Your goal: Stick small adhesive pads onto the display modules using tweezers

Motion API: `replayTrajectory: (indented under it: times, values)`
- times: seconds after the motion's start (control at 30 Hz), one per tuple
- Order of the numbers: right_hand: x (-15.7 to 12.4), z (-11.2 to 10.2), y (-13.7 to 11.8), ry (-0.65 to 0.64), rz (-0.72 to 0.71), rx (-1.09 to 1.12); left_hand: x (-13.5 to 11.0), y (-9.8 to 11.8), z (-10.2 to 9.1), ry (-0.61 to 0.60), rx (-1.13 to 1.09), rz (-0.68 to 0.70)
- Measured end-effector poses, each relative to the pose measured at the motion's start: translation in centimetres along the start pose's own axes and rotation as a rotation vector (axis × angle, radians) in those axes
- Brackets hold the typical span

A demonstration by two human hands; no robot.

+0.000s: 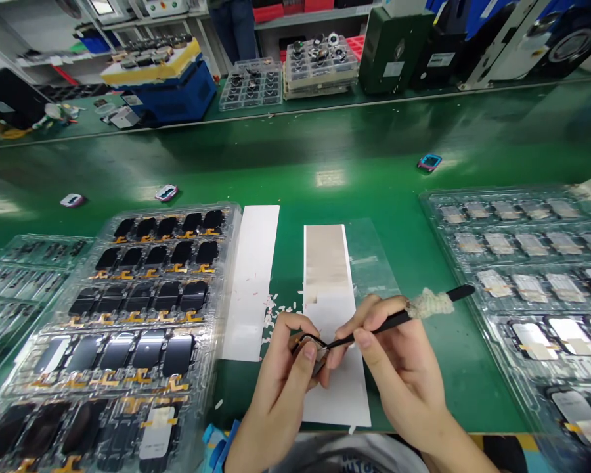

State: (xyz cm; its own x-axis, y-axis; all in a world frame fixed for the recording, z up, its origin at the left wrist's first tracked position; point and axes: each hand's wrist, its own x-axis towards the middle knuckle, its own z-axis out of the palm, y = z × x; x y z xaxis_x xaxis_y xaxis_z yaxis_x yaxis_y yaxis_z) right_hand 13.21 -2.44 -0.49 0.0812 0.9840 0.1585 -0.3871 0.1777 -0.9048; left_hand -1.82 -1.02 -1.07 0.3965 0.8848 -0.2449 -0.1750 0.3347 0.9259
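My left hand [282, 374] pinches a small dark screen part [309, 347] between thumb and fingers, just above a white backing sheet [335, 387]. My right hand [398, 361] grips black tweezers [374, 326] whose handle is wrapped in pale cloth tape [429, 303]. The tweezer tips touch the small part at its top edge. Both hands are closed and nearly touch each other at the near middle of the green bench.
A clear tray of black screens [142, 309] lies to the left, and a tray of pale-covered parts [532, 289] to the right. A second white strip [252, 276] lies beside the sheet, with pink scraps [276, 305] around. Small watch bodies [429, 162] sit farther out; crates line the back.
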Motion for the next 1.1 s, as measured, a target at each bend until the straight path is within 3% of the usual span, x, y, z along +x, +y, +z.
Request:
replayTrajectory:
  times: [0.2,0.3,0.43,0.67,0.93,1.1]
  values:
    - [-0.1,0.0,0.0,-0.008,0.013,0.011,0.0,-0.2,0.0,0.026,0.029,0.020]
    - [-0.2,-0.4,-0.4,-0.002,-0.007,-0.004,0.2,-0.1,-0.1,0.125,0.020,0.053]
    - [-0.2,-1.0,-0.7,0.115,-0.090,-0.051,0.6,0.3,-0.2,0.248,-0.037,0.074]
    - [-0.2,0.3,-0.1,0.129,-0.133,-0.140,0.3,0.6,0.7,0.277,-0.016,0.099]
    - [-1.3,2.2,0.7,0.327,-0.289,-0.236,-0.3,0.3,2.7,0.390,-0.218,0.051]
    - [-0.3,2.3,0.9,0.322,-0.446,-0.281,-0.1,-0.4,2.9,0.324,-0.279,0.125]
